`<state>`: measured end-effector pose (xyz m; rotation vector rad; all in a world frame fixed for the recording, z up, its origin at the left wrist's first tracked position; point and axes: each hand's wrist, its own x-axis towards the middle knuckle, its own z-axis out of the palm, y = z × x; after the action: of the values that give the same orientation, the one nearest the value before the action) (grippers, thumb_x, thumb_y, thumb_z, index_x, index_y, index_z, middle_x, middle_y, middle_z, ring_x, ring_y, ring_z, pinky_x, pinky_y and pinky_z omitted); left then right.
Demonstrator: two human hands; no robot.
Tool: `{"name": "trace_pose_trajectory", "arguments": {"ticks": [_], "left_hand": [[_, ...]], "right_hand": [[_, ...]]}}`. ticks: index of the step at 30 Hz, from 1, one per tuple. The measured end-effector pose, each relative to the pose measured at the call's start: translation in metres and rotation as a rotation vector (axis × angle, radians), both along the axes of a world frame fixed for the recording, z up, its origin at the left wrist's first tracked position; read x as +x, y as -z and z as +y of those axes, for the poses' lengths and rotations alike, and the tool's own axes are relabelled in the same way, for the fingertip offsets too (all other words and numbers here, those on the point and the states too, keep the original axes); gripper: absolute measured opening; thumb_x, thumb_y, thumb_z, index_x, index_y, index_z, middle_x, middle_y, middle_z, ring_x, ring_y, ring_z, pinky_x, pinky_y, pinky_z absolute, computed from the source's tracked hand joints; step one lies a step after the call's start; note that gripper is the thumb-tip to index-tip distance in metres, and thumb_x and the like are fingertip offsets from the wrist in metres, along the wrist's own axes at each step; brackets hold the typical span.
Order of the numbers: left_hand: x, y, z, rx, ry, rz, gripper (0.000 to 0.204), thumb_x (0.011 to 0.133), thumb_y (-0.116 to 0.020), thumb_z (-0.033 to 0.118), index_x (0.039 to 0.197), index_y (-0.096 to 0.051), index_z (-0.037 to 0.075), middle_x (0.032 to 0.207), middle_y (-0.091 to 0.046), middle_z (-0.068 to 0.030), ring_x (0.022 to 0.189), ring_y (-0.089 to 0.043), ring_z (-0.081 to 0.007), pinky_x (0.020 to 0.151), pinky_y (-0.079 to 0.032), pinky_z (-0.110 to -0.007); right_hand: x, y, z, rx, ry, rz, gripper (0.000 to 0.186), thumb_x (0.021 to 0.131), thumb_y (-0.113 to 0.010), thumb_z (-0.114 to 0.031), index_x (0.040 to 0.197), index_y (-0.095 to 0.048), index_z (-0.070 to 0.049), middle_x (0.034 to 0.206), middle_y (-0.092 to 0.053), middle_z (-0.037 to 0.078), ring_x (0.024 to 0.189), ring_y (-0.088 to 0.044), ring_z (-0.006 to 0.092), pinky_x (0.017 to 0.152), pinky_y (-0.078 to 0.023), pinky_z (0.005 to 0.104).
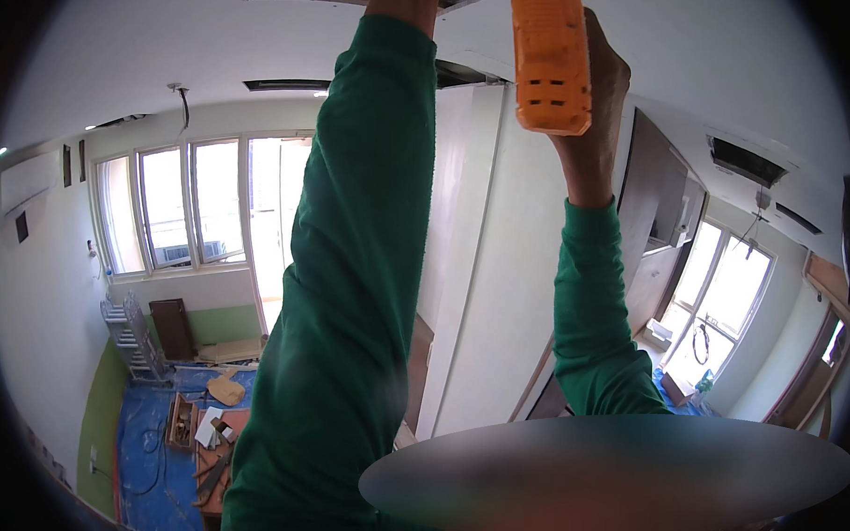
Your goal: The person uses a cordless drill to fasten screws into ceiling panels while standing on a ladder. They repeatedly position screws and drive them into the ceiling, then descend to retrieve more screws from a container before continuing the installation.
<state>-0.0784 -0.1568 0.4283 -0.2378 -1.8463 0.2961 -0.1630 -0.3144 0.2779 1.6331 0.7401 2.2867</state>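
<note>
Evidently working overhead, probably drilling or driving something at the white ceiling (698,41), judging by the orange tool (551,60) raised close beneath. Cannot make out any point of contact, nor the tool's working end, with both hidden from this angle or cut off by the top of the view. Seen from below, near and slightly right of centre, showing only a casing with small dark slots at the lower end.

Gripped in the right hand (610,76), wrapped around from the right and far side, with fingers mostly hidden behind the casing. Raised on a steep right forearm (590,288), sleeved in green, bare at the wrist and bent at the elbow low on the right. Stretched higher with the left arm (361,174), slanting from near left toward the centre and ending in a bare wrist at the top edge. Cannot tell the state of the left hand, whether spread, pressing or holding, for lying out of view.

Next, likely calls for holding the tool square to the surface, pushing up evenly and bracing with the left arm. Might slip sideways if tilted at such reach.
</note>
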Motion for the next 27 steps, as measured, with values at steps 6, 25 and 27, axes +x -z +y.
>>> {"name": "trace_pose_trajectory", "arguments": {"ticks": [6, 25, 27], "left_hand": [[0.024, -0.011, 0.008, 0.298, 0.340, -0.110, 0.112, 0.077, -0.077, 0.070, 0.156, -0.029, 0.006, 0.151, -0.043, -0.0207, 0.143, -0.039, -0.0361, 0.120, -0.033, -0.060], [0.072, -0.078, -0.002, 0.600, 0.014, -0.166, 0.056, 0.094, -0.062, 0.056, 0.116, -0.063, 0.005, 0.098, -0.069, -0.0092, 0.095, -0.068, -0.0247, 0.078, -0.061, -0.045], [0.085, -0.084, -0.009, 0.572, 0.153, -0.012, 0.053, 0.094, -0.064, 0.054, 0.115, -0.063, 0.005, 0.098, -0.070, -0.0082, 0.091, -0.069, -0.0241, 0.076, -0.062, -0.044]], "right_hand": [[-0.017, 0.002, 0.009, 0.031, 0.063, 0.038, 0.033, 0.083, -0.083, -0.021, 0.099, -0.056, -0.010, 0.071, -0.064, 0.004, 0.059, -0.066, 0.0163, 0.056, -0.054, 0.0283], [-0.069, 0.213, -0.078, 0.875, -0.039, 0.276, 0.045, 0.090, -0.079, -0.029, 0.121, -0.058, -0.004, 0.106, -0.066, 0.009, 0.090, -0.068, 0.0225, 0.085, -0.057, 0.0366], [-0.072, 0.225, -0.091, 0.963, -0.079, 0.301, 0.044, 0.090, -0.079, -0.030, 0.120, -0.058, -0.005, 0.105, -0.066, 0.008, 0.091, -0.068, 0.0223, 0.087, -0.057, 0.0363]]}}
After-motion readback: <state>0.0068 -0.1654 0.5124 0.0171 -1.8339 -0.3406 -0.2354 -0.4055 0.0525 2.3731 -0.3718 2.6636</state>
